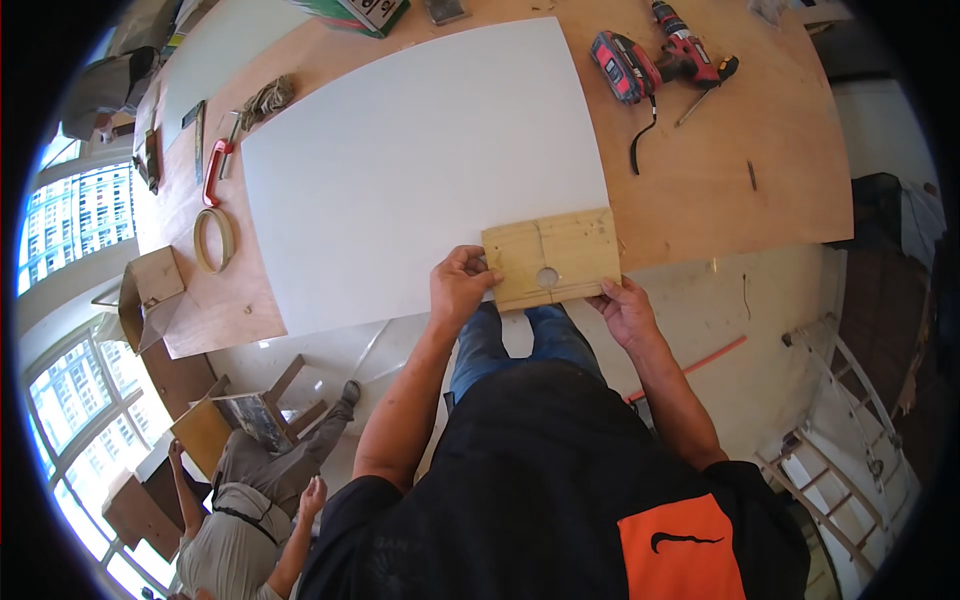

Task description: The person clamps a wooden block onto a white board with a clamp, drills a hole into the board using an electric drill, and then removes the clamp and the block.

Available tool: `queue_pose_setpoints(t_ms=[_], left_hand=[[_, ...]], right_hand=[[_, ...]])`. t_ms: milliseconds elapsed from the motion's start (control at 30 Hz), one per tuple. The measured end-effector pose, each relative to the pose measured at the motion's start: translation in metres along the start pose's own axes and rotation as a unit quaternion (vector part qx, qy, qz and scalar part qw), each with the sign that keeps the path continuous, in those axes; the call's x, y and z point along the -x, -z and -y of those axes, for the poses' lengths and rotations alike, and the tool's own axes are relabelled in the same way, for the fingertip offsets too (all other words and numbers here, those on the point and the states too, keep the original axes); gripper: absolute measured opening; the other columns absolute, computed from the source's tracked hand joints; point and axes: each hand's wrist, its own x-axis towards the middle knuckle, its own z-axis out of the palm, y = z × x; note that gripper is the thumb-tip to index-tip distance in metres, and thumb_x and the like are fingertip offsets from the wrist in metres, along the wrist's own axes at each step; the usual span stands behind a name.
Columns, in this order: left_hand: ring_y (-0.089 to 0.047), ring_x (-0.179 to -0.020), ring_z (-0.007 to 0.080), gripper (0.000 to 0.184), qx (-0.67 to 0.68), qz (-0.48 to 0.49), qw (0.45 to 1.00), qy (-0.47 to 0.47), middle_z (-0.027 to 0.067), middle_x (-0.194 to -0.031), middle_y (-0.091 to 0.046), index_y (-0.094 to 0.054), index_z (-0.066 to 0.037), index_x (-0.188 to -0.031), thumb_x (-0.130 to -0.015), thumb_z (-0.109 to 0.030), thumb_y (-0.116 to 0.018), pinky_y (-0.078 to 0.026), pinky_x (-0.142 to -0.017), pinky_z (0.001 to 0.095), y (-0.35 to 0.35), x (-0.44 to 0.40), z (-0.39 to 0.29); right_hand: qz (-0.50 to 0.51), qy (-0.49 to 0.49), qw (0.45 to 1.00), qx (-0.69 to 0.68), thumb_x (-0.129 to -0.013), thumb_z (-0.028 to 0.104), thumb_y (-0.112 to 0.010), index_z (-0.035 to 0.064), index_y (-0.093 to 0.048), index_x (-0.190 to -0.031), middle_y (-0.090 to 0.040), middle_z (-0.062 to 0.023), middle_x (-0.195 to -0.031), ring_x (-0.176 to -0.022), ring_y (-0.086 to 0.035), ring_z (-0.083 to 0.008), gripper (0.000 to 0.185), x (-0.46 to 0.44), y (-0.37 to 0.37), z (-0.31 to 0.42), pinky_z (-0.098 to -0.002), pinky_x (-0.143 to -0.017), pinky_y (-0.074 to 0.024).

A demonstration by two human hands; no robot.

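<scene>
A yellowish wooden board with a round hole near its front edge lies over the near right corner of a large white sheet. Dark lines and small marks show on its face. My left hand pinches the board's left edge between thumb and fingers. At the front right corner, my right hand grips it, thumb on top and fingers partly hidden underneath. The board's near edge reaches the table's front edge, above my legs.
On the wooden table are a red cordless drill, a battery pack, a tape roll, a red-handled saw and a rope bundle. Another person is at lower left. A ladder stands right.
</scene>
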Motion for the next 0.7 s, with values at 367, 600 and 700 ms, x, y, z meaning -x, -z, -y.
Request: queue_pose_setpoints(t_ms=[367,600,700], left_hand=[[-0.070,-0.077,0.0147,0.047,-0.075,0.001,0.997,-0.010,0.0094,-0.087,-0.074,-0.069,0.005,-0.115,-0.072,-0.004,-0.087,-0.058,-0.070,0.0297,0.005,-0.006,0.004],[-0.073,-0.077,0.0209,0.050,-0.109,-0.015,0.991,-0.072,0.0155,-0.087,-0.075,-0.066,0.008,-0.119,-0.079,-0.016,-0.084,-0.058,-0.074,0.0333,0.007,-0.002,0.015],[-0.072,-0.075,0.0214,0.052,-0.118,-0.058,0.988,-0.085,0.0175,-0.089,-0.075,-0.064,0.011,-0.122,-0.083,-0.019,-0.081,-0.058,-0.074,0.0337,0.031,0.001,0.015]], right_hand=[[-0.051,0.019,0.998,0.026,-0.097,0.010,-0.065,-0.0020,-0.055,-0.137,-0.067,-0.0145,-0.125,-0.113,-0.066,-0.0277,0.043,-0.012,0.008,-0.015,-0.0464,-0.098,-0.0552],[-0.032,-0.069,0.997,-0.006,-0.104,0.027,-0.061,0.0053,-0.058,-0.130,-0.071,-0.0134,-0.116,-0.105,-0.070,-0.0308,0.034,-0.010,-0.005,-0.027,-0.0494,-0.092,-0.0581],[0.008,-0.110,0.993,-0.031,-0.105,0.032,-0.060,0.0078,-0.059,-0.131,-0.071,-0.0151,-0.116,-0.104,-0.070,-0.0320,0.036,-0.007,-0.027,-0.035,-0.0510,-0.088,-0.0600]])
